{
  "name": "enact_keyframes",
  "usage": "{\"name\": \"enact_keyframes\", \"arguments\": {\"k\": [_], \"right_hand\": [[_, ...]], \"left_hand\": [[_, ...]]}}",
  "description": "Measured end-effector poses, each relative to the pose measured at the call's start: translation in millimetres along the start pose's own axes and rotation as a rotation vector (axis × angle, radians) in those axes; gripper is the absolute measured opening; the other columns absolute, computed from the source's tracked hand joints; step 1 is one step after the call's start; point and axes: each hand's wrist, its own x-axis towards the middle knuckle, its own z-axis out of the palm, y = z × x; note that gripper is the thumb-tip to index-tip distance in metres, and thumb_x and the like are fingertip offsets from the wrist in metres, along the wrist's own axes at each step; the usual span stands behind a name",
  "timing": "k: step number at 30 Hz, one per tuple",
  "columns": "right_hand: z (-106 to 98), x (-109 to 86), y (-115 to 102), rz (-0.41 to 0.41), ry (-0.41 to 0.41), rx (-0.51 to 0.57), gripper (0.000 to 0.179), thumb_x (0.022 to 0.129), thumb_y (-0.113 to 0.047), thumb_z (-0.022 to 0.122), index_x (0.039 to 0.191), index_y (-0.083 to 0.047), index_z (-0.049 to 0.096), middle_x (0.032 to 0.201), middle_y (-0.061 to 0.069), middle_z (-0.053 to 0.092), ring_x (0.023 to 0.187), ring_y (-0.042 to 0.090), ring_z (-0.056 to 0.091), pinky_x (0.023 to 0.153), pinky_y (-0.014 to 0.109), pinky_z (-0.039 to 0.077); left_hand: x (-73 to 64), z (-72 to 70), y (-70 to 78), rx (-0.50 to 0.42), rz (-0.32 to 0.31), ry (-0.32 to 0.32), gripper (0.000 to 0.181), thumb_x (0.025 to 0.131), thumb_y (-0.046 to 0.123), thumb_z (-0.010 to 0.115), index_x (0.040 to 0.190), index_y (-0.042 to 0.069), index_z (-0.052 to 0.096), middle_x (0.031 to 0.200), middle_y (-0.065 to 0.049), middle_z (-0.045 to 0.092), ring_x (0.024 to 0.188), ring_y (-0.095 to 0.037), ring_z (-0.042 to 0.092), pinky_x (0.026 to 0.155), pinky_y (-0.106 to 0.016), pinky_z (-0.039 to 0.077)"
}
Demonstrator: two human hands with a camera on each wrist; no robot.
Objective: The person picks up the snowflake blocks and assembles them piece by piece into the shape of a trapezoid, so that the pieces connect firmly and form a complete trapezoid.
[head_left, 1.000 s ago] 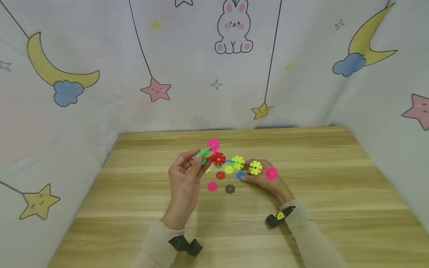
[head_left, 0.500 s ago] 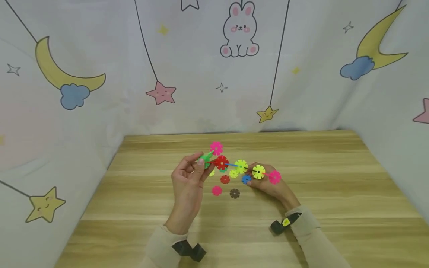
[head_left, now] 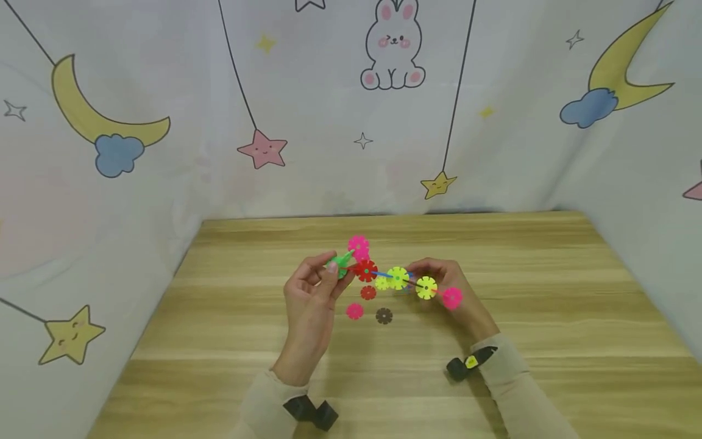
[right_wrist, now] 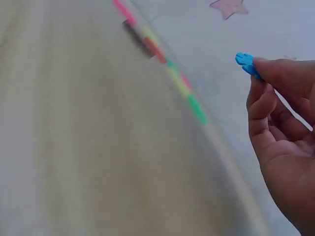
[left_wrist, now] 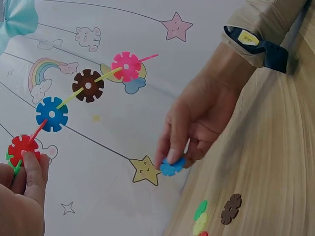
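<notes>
My left hand (head_left: 309, 305) pinches the green end of a chain of slotted plastic snowflake discs (head_left: 426, 288), held above the table. Red, blue, yellow, brown and pink discs run from the fingers toward the right, joined edge to edge at alternating angles. In the left wrist view the thumb presses near a red disc (left_wrist: 23, 150). My right hand (head_left: 457, 283), partly behind the chain in the head view, pinches a loose blue disc (left_wrist: 172, 167) between thumb and fingers. Both wrist views show this blue disc (right_wrist: 246, 61) off the table and apart from the chain.
Loose discs lie on the wooden table (head_left: 219, 341) below the chain, among them a red one (head_left: 368, 292), a pink one (head_left: 354, 311) and a brown one (head_left: 384, 316). A printed cloth (head_left: 318, 103) stands behind the table and at its sides.
The right hand has picked the blue disc up from among the loose ones and raised it behind the chain. The left hand keeps its hold on the chain, nearly still.
</notes>
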Motion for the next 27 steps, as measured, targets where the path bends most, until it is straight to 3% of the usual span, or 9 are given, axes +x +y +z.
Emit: {"name": "enact_keyframes", "arguments": {"k": [6, 10, 13, 17, 21, 27], "right_hand": [[-5.0, -0.4, -40.2, -0.053, 0.083, 0.140, 0.028, 0.099, -0.001, 0.074, 0.123, 0.013, 0.071, 0.103, -0.010, 0.082, 0.089, 0.004, 0.075, 0.079, 0.020, 0.064], [-6.5, 1.5, -70.6, -0.104, 0.133, 0.147, 0.022, 0.098, 0.005, 0.073, 0.120, 0.008, 0.075, 0.098, -0.011, 0.082, 0.084, 0.005, 0.075, 0.075, 0.020, 0.064], [-4.6, 7.0, -95.6, -0.156, 0.129, 0.172, 0.019, 0.096, 0.007, 0.074, 0.113, 0.001, 0.080, 0.096, -0.009, 0.082, 0.082, 0.006, 0.076, 0.075, 0.021, 0.064], [-5.9, 16.2, -120.6, -0.291, 0.066, 0.261, 0.023, 0.094, 0.013, 0.073, 0.104, -0.005, 0.083, 0.094, -0.004, 0.083, 0.079, 0.007, 0.076, 0.072, 0.019, 0.063], [-8.2, 19.6, -131.2, -0.378, 0.040, 0.320, 0.026, 0.090, 0.018, 0.073, 0.098, -0.005, 0.083, 0.092, -0.001, 0.084, 0.075, 0.007, 0.077, 0.067, 0.018, 0.061], [-1.2, 16.6, -129.5, -0.376, 0.072, 0.302, 0.030, 0.088, 0.019, 0.075, 0.093, -0.009, 0.083, 0.087, -0.002, 0.082, 0.073, 0.006, 0.077, 0.066, 0.017, 0.062]], "left_hand": [[-1.7, -2.9, 0.1, 0.021, 0.011, -0.009, 0.018, 0.104, -0.004, 0.064, 0.111, 0.009, 0.074, 0.089, 0.000, 0.064, 0.093, -0.013, 0.080, 0.097, -0.039, 0.067], [-1.0, -3.2, -0.5, 0.034, 0.014, -0.025, 0.018, 0.104, -0.004, 0.064, 0.111, 0.009, 0.074, 0.085, 0.001, 0.062, 0.092, -0.013, 0.080, 0.096, -0.039, 0.067], [-0.1, -2.9, -0.9, 0.037, 0.013, -0.031, 0.019, 0.104, -0.004, 0.063, 0.111, 0.010, 0.074, 0.086, 0.000, 0.062, 0.092, -0.014, 0.081, 0.095, -0.039, 0.067], [-0.8, -1.0, -1.9, 0.039, -0.004, -0.030, 0.018, 0.104, -0.004, 0.063, 0.113, 0.007, 0.073, 0.085, 0.000, 0.062, 0.093, -0.014, 0.081, 0.094, -0.038, 0.068], [-3.1, 0.7, -4.0, 0.029, -0.029, -0.030, 0.016, 0.104, -0.004, 0.063, 0.114, 0.004, 0.072, 0.086, 0.000, 0.065, 0.094, -0.015, 0.081, 0.095, -0.038, 0.067], [-6.5, 2.3, -7.1, 0.048, -0.040, -0.052, 0.020, 0.105, -0.004, 0.062, 0.112, 0.010, 0.074, 0.084, 0.000, 0.062, 0.092, -0.013, 0.079, 0.094, -0.037, 0.067]]}}
